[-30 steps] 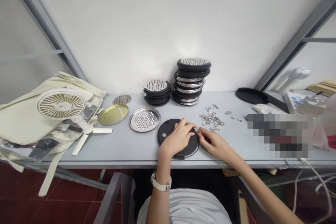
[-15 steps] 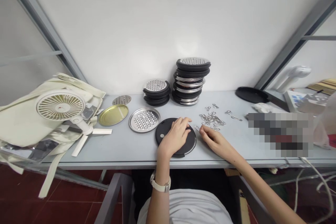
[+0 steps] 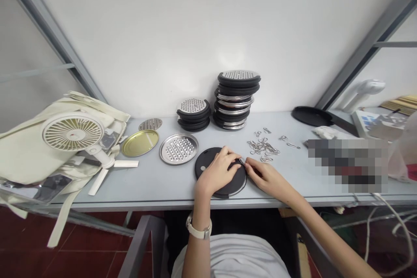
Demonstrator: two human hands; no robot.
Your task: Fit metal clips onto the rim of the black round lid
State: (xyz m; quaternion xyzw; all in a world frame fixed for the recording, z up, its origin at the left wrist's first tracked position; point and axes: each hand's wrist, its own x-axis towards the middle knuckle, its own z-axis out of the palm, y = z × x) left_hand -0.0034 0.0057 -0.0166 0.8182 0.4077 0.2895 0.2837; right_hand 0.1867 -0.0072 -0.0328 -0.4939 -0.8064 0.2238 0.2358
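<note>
My left hand (image 3: 222, 167) lies over a black round disc (image 3: 208, 163) on the table, fingers bent towards its right edge and holding it. A thin silver rim shows along the disc's lower right side. My right hand (image 3: 262, 175) is closed, pinching a small metal wire clip (image 3: 242, 161) at that right edge. The left fingertips are beside the clip; whether they grip it too I cannot tell. Just behind my right hand lies a loose heap of similar wire clips (image 3: 263, 147). A round metal grater plate (image 3: 179, 149) is left of the disc.
Behind stand a tall stack (image 3: 236, 100) of black and silver discs and a shorter stack (image 3: 193, 115). To the left are a gold lid (image 3: 140, 143), a perforated plate (image 3: 150, 124) and a white fan (image 3: 73, 133). A black pan-like piece (image 3: 312, 116) lies at the back right.
My right hand has moved slightly left, bringing the wire clip to the disc's edge. The disc has shifted a little right, and my left fingers now reach beside the clip.
</note>
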